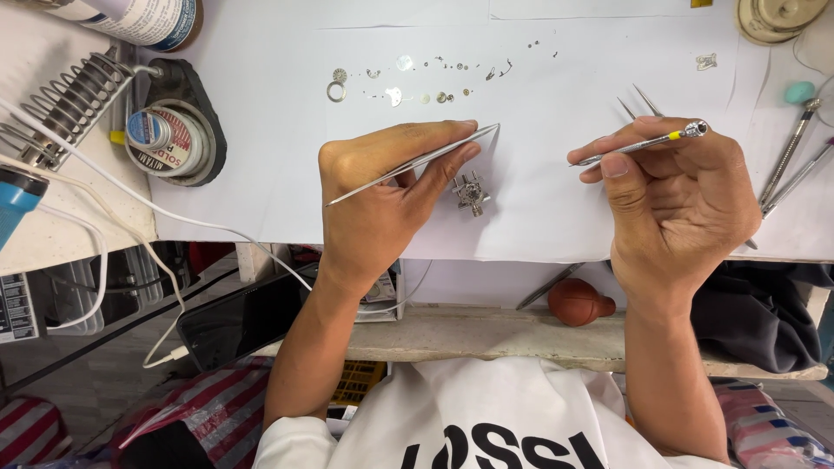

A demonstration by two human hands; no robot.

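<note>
My left hand [382, 187] grips slim metal tweezers [417, 162] that lie across the fingers, one end pointing down-left. Just right of that hand a small metal movement holder [471, 193] with a watch part sits on the white paper [556, 200]. My right hand [673, 195] holds a thin screwdriver [643, 145] with a yellow band, tip pointing left, and a second pair of tweezers [641, 102] sticks up behind its fingers. A row of tiny gears, screws and a ring [417, 78] is laid out on the paper farther back.
At left stand a coiled soldering-iron holder [65, 108], a solder spool [169, 135], white cables and a blue tool [16, 204]. More screwdrivers [786, 161] lie at right. A red rubber blower [578, 302] and a phone [239, 321] rest below the bench edge.
</note>
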